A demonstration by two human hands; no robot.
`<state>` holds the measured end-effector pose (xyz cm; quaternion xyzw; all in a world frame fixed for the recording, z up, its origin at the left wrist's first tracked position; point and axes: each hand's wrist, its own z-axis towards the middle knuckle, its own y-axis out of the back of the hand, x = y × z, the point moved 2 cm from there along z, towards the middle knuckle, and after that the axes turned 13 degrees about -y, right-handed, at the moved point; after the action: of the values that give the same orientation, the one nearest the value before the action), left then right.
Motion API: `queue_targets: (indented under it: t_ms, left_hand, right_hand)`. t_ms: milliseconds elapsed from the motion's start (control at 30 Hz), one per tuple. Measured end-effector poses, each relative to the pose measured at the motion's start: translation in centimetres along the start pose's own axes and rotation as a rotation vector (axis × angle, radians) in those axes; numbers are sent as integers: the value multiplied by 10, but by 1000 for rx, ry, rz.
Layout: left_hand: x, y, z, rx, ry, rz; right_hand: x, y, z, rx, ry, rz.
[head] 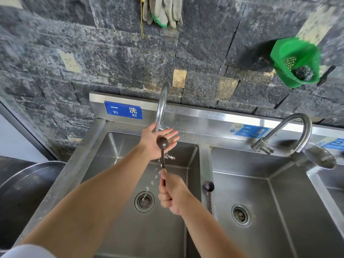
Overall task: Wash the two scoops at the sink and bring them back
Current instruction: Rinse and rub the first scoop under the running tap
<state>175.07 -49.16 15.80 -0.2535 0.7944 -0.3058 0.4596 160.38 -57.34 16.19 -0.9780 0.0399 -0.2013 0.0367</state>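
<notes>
The fingers (172,135) of the left hand (149,141) are straight and slightly apart, palm up directly under the tap (162,105), with the bowl of a dark scoop (162,144) lying on the palm. The right hand (171,192), nearer the person than the tap, has its fingers curled tight round that scoop's handle. Water falls from the left hand towards the drain (144,201) below the tap, in the left basin of a steel sink (87,146). The second scoop (208,187) lies on the divider (204,161) to the right of the tap, bowl pointing towards the wall. Behind the tap is a dark stone wall (74,53); grey gloves (163,10) hang above it and a green basket (296,62) holding a steel scourer (304,72) hangs to its upper right. A blue label (123,110) left of the tap reads "一 洗 YI XI"; another label (250,132) to its right is too blurred to read.
</notes>
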Motion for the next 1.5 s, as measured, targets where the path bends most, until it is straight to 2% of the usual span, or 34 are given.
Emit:
queue_targets:
  t_ms: [133, 267, 367, 400, 500, 533, 600, 733, 833, 967, 1067, 1167, 1267, 1333, 1367, 1400, 1467, 1500]
  left_hand:
    - [-11, 13, -1, 38, -6, -115]
    - [1, 3, -1, -53, 12, -40]
    - [-2, 3, 1, -153, -14, -79]
    - [-4, 6, 0, -164, -10, -71]
    - [-10, 11, 0, -200, -19, -49]
    - [-9, 11, 1, -218, -22, -89]
    - [-8, 9, 2, -248, -4, -170]
    - [-6, -3, -1, -227, 15, -304]
    - [-4, -12, -5, -199, -1, -287]
    - [-3, -25, -8, -109, -52, -105]
    - [-5, -25, -11, -77, -189, 79]
    - [-15, -15, -17, 39, -284, 618]
    - [-38, 4, -19, 142, -185, 1187]
    - [-49, 14, -20, 189, -137, 1448]
    - [-50, 18, -19, 164, -140, 1446]
    - [-47, 20, -18, 122, -149, 1317]
    - [-31, 20, -15, -8, -189, 810]
    - [-19, 17, -13, -99, -205, 557]
  right_hand:
    - [-10, 5, -13, 203, -95, -18]
    - [20, 4, -4, 183, -57, 39]
    - [38, -3, 5, 27, 42, -117]
    - [39, -2, 5, -103, 144, -266]
    - [34, 8, 4, -636, 519, -722]
    - [29, 9, 4, -735, 606, -812]
    - [16, 7, 5, -777, 717, -842]
    - [6, 15, 14, -684, 722, -730]
    - [11, 30, 15, -689, 717, -698]
    - [11, 39, 14, -710, 678, -657]
    - [12, 35, 11, -640, 682, -590]
    - [13, 35, 13, -524, 663, -513]
    - [19, 51, 15, -577, 692, -587]
    - [26, 62, 13, -619, 703, -588]
    - [30, 65, 10, -646, 712, -565]
    - [32, 66, 9, -665, 734, -551]
    - [34, 55, 5, -621, 765, -532]
    - [31, 44, 5, -542, 754, -505]
